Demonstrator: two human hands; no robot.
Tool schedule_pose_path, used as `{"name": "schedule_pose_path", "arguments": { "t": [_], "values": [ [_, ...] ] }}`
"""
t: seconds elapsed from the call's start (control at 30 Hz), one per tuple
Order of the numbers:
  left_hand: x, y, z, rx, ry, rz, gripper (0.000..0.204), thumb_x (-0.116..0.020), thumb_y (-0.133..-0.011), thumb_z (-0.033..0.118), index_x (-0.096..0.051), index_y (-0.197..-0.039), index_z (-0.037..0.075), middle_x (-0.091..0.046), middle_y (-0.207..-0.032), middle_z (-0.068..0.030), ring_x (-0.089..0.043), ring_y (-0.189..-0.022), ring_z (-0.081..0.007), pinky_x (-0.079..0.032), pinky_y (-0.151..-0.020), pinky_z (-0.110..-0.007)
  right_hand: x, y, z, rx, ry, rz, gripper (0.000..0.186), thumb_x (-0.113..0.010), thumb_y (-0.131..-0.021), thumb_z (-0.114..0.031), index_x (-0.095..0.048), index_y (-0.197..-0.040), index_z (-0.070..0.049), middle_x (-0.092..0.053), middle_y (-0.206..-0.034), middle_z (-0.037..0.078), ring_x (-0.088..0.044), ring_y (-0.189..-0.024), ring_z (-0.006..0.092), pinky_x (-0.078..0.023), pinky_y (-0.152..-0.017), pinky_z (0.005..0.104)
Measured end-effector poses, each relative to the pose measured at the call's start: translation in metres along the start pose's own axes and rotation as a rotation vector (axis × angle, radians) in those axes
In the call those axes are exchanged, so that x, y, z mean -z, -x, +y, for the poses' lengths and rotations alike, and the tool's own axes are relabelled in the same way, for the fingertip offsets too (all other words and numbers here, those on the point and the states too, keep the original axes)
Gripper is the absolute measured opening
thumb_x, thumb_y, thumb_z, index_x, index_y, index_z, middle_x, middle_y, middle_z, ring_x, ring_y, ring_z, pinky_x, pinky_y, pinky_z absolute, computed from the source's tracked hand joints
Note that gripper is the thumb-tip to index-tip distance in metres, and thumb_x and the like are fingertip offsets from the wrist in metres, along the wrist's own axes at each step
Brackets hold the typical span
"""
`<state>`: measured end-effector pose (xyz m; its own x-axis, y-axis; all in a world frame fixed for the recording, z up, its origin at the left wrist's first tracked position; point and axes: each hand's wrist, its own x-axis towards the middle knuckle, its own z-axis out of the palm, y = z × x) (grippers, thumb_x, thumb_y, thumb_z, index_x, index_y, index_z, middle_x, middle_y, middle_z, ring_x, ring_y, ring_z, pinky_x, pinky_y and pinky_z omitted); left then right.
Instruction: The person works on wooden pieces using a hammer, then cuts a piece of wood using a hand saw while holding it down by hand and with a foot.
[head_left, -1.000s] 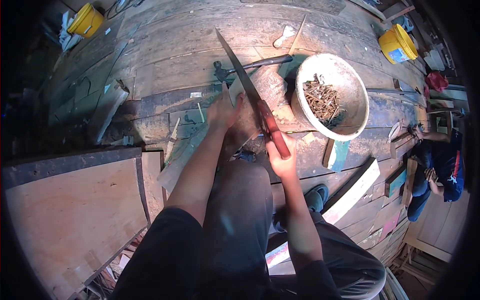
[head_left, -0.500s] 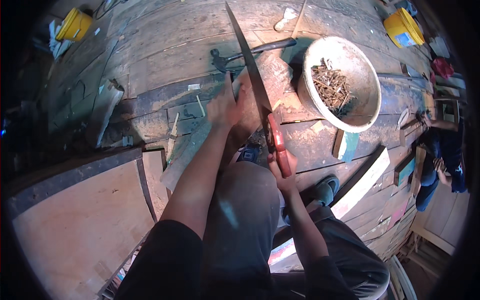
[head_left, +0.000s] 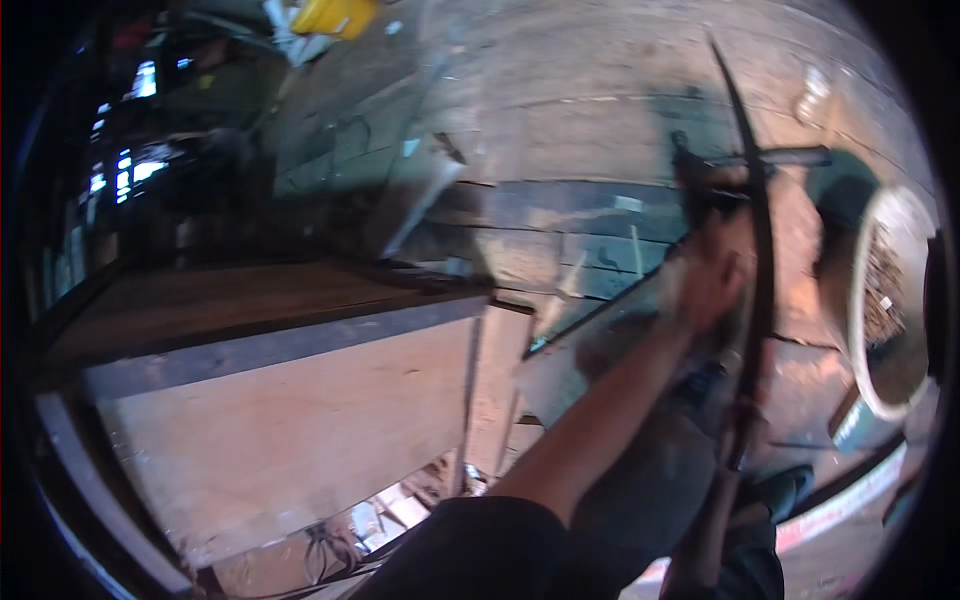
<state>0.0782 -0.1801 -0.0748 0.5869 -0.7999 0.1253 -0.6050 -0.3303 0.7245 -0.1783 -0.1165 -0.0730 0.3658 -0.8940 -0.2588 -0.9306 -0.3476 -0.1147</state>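
A handsaw stands nearly upright in front of me, its long dark blade (head_left: pixel 757 210) rising to a point at the top. Wrapped round its reddish handle at the bottom is my right hand (head_left: pixel 745 440), smeared by motion. To the left of the blade, my left hand (head_left: pixel 712 280) lies over a wooden board (head_left: pixel 795 255) that slants across my knee; blur hides how its fingers are set. Beyond that hand a hammer (head_left: pixel 800 157) lies on the floor, behind the blade. A white bucket (head_left: pixel 905 212) holding many brown, slender, nail-like pieces stands to the right.
A large wooden box with a pale plywood panel (head_left: pixel 300 430) fills the lower left. A yellow bucket (head_left: pixel 338 14) sits at the far left on the plank floor. Scraps of wood (head_left: pixel 425 205) lie between them. My sandalled foot (head_left: pixel 785 490) is at the lower right.
The view has swung left, so the saw, hands and bucket sit farther right and more of the box shows. My right hand keeps the saw; my left hand stays by the board.
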Motion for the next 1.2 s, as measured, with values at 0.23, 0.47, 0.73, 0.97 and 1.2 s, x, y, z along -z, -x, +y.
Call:
{"name": "schedule_pose_path", "arguments": {
  "t": [0.23,0.47,0.73,0.97,1.2],
  "values": [
    [0.040,-0.010,0.032,0.039,-0.143,-0.014,0.076,-0.062,-0.085,0.028,-0.030,-0.146,-0.003,-0.060,-0.116,-0.0291,-0.064,-0.097,-0.0425,-0.054,-0.081,-0.048,0.092,-0.018,-0.014,-0.133,-1.212,0.102,0.044,-0.065,-0.088,-0.041,-0.058,-0.081,0.002,-0.049,-0.058,0.002,-0.050,-0.054,0.0127,-0.035,-0.047,0.0281],
    [0.033,-0.008,0.026,-0.010,-0.226,-0.035,0.086,-0.064,-0.081,0.036,-0.027,-0.148,-0.004,-0.062,-0.113,-0.0250,-0.066,-0.094,-0.0378,-0.056,-0.078,-0.047,0.090,-0.014,-0.040,-0.052,-0.970,0.135,0.044,-0.064,-0.090,-0.043,-0.059,-0.085,0.001,-0.053,-0.063,0.005,-0.054,-0.058,0.0167,-0.039,-0.050,0.0328],
    [0.035,-0.009,0.027,0.029,-0.276,-0.082,0.097,-0.069,-0.078,0.037,-0.020,-0.152,-0.001,-0.061,-0.119,-0.0220,-0.067,-0.097,-0.0353,-0.056,-0.081,-0.044,0.095,-0.018,-0.022,0.221,-1.014,0.066,0.029,-0.056,-0.098,-0.029,-0.056,-0.096,0.000,-0.049,-0.070,0.004,-0.046,-0.061,0.0151,-0.035,-0.055,0.0304],
    [0.036,-0.007,0.030,0.074,-0.350,-0.211,0.102,-0.072,-0.079,0.042,-0.017,-0.153,0.000,-0.060,-0.125,-0.0189,-0.067,-0.098,-0.0322,-0.057,-0.081,-0.041,0.070,0.007,-0.006,0.192,-1.121,0.060,0.023,-0.054,-0.100,-0.024,-0.054,-0.099,-0.001,-0.046,-0.068,-0.001,-0.042,-0.059,0.0091,-0.031,-0.053,0.0270],
    [0.028,-0.005,0.023,0.028,-0.255,-0.125,0.091,-0.071,-0.079,0.032,-0.025,-0.149,-0.004,-0.060,-0.123,-0.0208,-0.063,-0.106,-0.0326,-0.053,-0.086,-0.041,0.049,0.033,-0.014,0.140,-1.039,0.120,0.040,-0.054,-0.095,-0.029,-0.042,-0.121,-0.001,-0.056,-0.090,0.009,-0.053,-0.079,0.0210,-0.040,-0.068,0.0337]
  ]
}}
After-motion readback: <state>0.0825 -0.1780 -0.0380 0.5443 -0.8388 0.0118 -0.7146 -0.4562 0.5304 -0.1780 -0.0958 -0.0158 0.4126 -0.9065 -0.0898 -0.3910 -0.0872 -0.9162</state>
